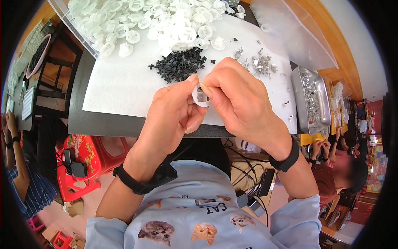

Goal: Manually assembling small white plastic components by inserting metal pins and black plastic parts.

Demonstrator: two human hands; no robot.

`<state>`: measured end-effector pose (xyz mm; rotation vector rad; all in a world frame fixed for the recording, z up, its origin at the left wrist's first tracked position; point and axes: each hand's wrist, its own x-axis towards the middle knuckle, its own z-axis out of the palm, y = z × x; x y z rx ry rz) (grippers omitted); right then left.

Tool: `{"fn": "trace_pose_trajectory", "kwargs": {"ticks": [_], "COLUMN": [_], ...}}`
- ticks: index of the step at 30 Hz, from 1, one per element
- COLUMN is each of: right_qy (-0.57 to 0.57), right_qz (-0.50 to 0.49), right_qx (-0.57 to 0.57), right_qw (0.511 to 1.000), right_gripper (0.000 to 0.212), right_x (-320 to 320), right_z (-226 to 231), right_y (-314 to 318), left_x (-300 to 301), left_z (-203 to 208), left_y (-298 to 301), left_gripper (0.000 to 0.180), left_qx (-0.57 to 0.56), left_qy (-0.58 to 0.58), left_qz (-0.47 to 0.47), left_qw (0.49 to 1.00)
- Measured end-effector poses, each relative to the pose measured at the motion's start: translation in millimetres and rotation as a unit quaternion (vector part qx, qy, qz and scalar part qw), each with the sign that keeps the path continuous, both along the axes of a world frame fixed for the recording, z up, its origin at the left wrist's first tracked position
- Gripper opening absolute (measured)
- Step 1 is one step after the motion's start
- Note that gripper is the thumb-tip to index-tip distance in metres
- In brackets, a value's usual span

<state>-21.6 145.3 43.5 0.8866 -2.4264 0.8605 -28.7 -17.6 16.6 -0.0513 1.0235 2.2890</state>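
Between my two hands, above the table's near edge, is a round white plastic part (201,99) with a rectangular opening in it. My left hand (172,110) pinches it at its left rim, thumb on top and fingers curled beneath. The fingertips of my right hand (238,97) press at its upper right; whether a small metal piece is under them is hidden. Just beyond my hands lies a heap of small black cross-shaped pieces (178,65). Small shiny metal clips (263,64) are scattered beyond my right hand.
A big pile of white plastic parts (145,20) covers the far left on a white sheet (120,87). A metal tray (313,99) of metal pieces stands at the right. Red stools (91,162) are at the lower left; other people sit on both sides.
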Motion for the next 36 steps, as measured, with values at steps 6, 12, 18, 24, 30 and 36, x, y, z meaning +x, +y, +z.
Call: {"fn": "trace_pose_trajectory", "kwargs": {"ticks": [6, 12, 18, 24, 30, 36], "right_qy": [0.005, -0.010, -0.019, -0.069, -0.040, -0.023], "right_qz": [-0.002, 0.004, 0.007, 0.008, 0.007, 0.007], "right_qx": [0.016, 0.008, 0.004, -0.066, -0.036, -0.014], "right_qw": [1.000, 1.000, 1.000, 0.995, 0.999, 1.000], "right_gripper": [0.011, 0.012, 0.011, 0.008, 0.009, 0.012], "right_x": [2.2, 5.2, 5.5, 5.1, 3.7, 6.9], "right_z": [0.3, 1.8, 4.1, 4.6, 1.7, 1.1], "right_y": [1.8, 2.9, 1.8, -1.0, 0.7, 2.2], "left_x": [2.1, 5.3, 7.0, 5.8, 4.1, 5.2], "left_z": [-2.9, -7.4, -4.2, -4.3, -8.5, -7.2], "left_y": [1.4, 3.4, 3.2, 4.7, 2.5, 0.7], "left_gripper": [0.035, 0.038, 0.040, 0.039, 0.039, 0.034], "left_qx": [0.000, -0.017, -0.024, -0.020, -0.020, -0.016], "left_qy": [0.018, 0.045, 0.063, 0.058, 0.054, 0.064], "left_qz": [0.004, 0.016, 0.016, 0.020, 0.009, -0.004], "left_qw": [1.000, 0.999, 0.998, 0.998, 0.998, 0.998]}}
